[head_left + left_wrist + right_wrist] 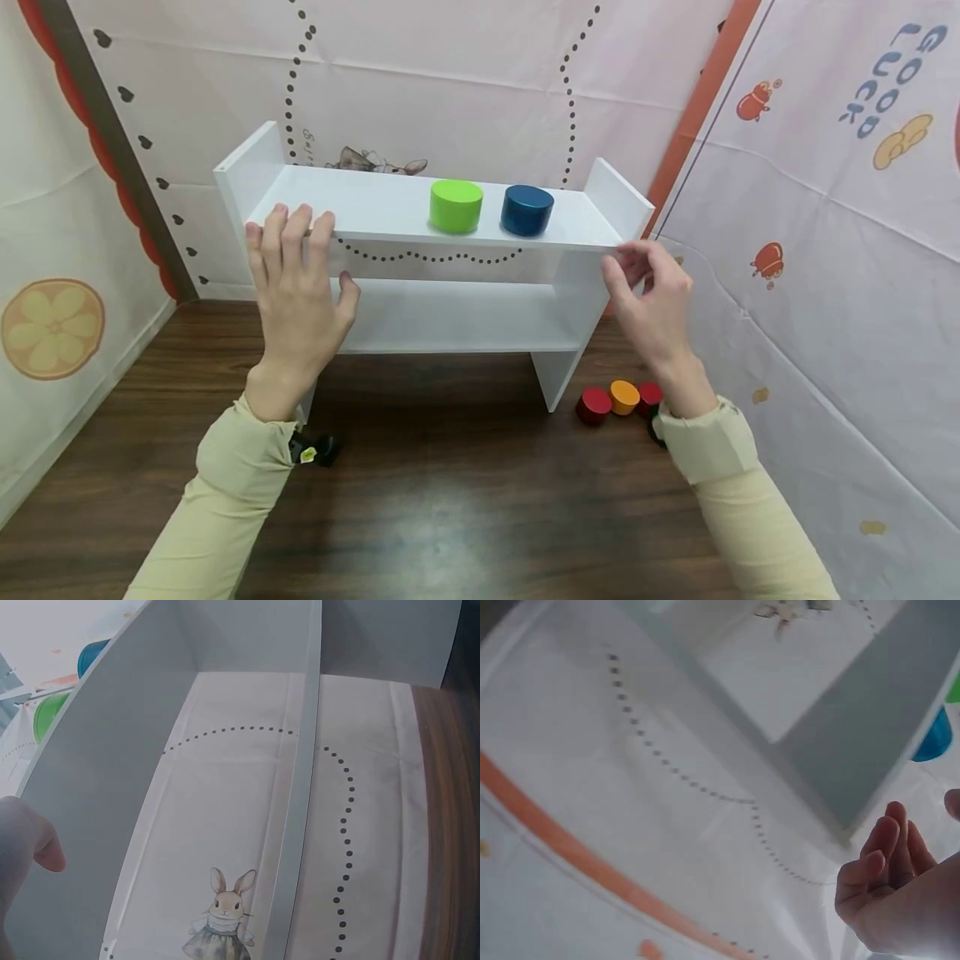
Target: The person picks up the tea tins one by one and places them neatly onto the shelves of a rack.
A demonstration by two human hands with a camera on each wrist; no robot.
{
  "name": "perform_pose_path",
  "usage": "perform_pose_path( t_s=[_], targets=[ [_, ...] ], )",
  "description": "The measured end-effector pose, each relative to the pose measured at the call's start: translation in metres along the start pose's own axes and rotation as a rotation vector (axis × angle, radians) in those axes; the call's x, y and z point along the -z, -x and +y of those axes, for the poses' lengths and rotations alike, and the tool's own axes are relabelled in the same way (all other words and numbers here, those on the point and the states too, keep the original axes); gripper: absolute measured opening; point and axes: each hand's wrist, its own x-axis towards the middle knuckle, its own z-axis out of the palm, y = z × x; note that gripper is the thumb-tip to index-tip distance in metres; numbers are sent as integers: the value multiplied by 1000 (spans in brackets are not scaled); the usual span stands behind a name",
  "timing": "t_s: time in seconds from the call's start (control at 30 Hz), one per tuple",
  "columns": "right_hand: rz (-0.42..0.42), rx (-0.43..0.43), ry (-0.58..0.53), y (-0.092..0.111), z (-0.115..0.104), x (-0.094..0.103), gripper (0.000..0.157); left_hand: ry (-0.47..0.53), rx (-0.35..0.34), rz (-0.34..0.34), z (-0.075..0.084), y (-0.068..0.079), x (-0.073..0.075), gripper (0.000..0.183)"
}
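A white two-tier shelf (457, 312) stands on the floor. On its top board sit a bright green cylinder (456, 207) and a dark blue cylinder (527, 211), side by side right of the middle. My left hand (294, 304) lies with extended, spread fingers over the front edge of the top board near its left end; its thumb (49, 851) shows lower, in front of the board's underside. At the front right corner, my right hand (654, 296) has loosely bent fingers and holds nothing that I can see. Whether those fingertips touch the corner is unclear.
On the dark wood floor (435, 500), right of the shelf, are red cylinders (594, 406) and an orange one (624, 397), partly behind my right sleeve. A black object (322, 450) lies beside my left sleeve. Printed cloth (450, 75) covers the walls close behind and beside the shelf.
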Motion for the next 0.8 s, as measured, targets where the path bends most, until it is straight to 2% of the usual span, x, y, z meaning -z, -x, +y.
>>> perform_pose_path(
  t_s=[0.13, 0.2, 0.3, 0.43, 0.5, 0.6, 0.7, 0.8],
  targets=[
    [-31, -117, 58, 41, 29, 7, 20, -1, 0, 6, 0, -1, 0, 62],
    [-82, -206, 129, 63, 43, 7, 22, -1, 3, 11, 0, -2, 0, 61],
    [-213, -366, 247, 95, 62, 5, 35, 6, 8, 17, 1, -3, 0, 61],
    [-441, -571, 383, 128, 85, 3, 61, 9, 14, 20, 1, -4, -1, 60],
    [-537, -653, 432, 138, 93, 1, 70, 10, 17, 23, 1, -4, -1, 60],
    [-640, -729, 488, 150, 103, -4, 66, 13, 22, 29, 2, -3, -1, 60],
    [-680, -767, 516, 158, 110, -10, 57, 13, 23, 28, 2, -2, -2, 59],
    [-677, -779, 531, 162, 116, -15, 53, 11, 24, 27, 2, 0, -3, 59]
  ],
)
